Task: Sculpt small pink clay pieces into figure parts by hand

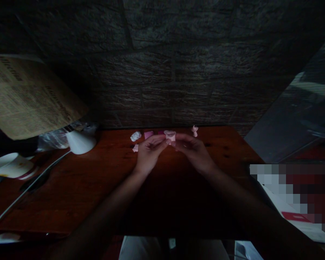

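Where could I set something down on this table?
Bare wood shows on the table between the white cone-shaped object and the left hand, and between the right hand and the table's right edge. It's crowded around the held pink piece, near the white lump, and far left by the cup.

From my remote station I observe a wooden desk [70, 195], its far edge along a dark block wall [151, 72]. Near the far left corner I note a white cone [81, 142], crumpled clear plastic [51, 140] beside it and brown printed paper [29, 97] above. A patterned cup [9, 166] lies closer to the left edge; a pale cable [29, 187] runs from the cone toward the near left corner. Beyond the right edge: a grey panel [278, 126].
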Tool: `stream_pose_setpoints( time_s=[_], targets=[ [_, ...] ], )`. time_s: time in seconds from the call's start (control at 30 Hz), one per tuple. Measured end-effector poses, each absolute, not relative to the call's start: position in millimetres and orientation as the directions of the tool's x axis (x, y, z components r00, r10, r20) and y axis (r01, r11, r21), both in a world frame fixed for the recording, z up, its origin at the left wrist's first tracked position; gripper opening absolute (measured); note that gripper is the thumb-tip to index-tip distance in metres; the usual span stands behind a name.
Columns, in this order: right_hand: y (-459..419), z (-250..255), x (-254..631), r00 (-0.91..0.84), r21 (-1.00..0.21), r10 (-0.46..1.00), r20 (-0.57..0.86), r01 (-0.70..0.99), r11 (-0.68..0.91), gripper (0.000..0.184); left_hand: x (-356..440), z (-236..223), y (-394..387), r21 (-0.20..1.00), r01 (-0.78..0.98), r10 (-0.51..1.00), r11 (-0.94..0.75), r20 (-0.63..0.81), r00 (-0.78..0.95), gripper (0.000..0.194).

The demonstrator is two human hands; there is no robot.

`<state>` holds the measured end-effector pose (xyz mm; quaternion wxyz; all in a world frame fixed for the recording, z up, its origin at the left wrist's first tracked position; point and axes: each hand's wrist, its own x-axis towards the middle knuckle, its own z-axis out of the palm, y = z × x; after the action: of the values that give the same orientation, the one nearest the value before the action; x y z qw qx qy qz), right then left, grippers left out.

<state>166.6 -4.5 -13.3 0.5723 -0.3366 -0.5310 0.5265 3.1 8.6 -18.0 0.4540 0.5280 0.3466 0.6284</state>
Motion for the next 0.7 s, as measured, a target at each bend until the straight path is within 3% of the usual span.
stream_pose_setpoints(
  time_s=[0.3,0.7],
  targets=[
    [-4.5,-13.0,167.2,-0.121,-0.944,0.943,0.31,-0.158,0.29,0.024,0.6,-22.4,10.2,0.923,-0.182,0.939,-0.34,0.344,-0.012,0.027],
    [-3.1,-12.2,172.6,-0.149,-0.93,0.918,0.369,-0.058,0.364,0.02,-4.2,-15.3,9.0,0.871,-0.062,0.87,-0.487,0.49,0.05,0.023]
  ],
)
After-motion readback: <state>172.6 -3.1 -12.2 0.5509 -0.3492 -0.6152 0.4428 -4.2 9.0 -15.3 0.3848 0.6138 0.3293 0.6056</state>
